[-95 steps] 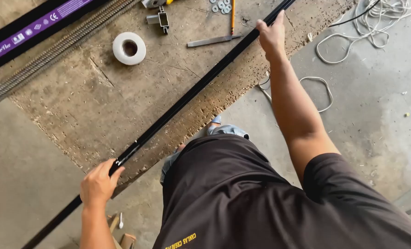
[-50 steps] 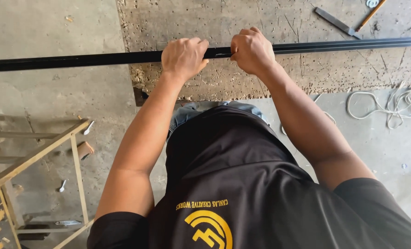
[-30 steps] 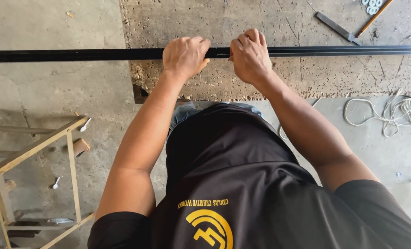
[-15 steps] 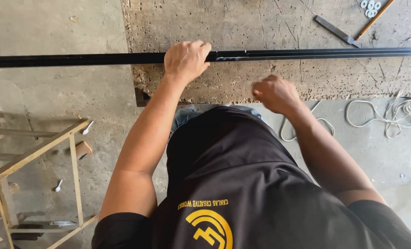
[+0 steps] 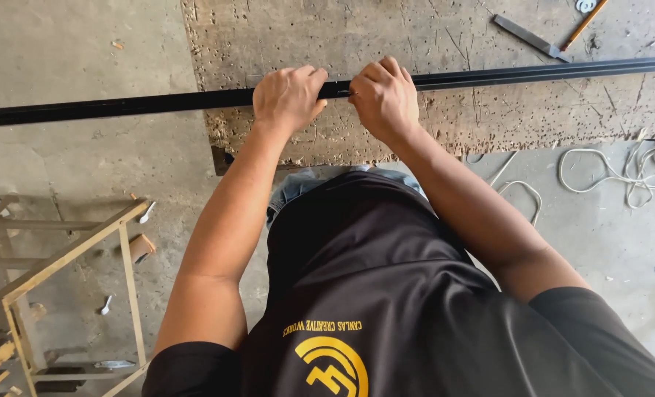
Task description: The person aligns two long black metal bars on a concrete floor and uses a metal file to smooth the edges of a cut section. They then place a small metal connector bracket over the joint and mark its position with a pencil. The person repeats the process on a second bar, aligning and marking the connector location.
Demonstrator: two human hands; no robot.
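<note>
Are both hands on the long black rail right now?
Yes: the left hand and the right hand both grip the black rail, side by side over the worn board.

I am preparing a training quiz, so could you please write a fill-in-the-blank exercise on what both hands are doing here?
1. Both hands rest on a long ____ rail.
2. The left hand and right hand sit ____ each other on it.
3. The rail lies across a pitted ____ board.
4. On the floor at the right lies a coil of ____ cord.

Missing words: black; beside; wooden; white
</note>
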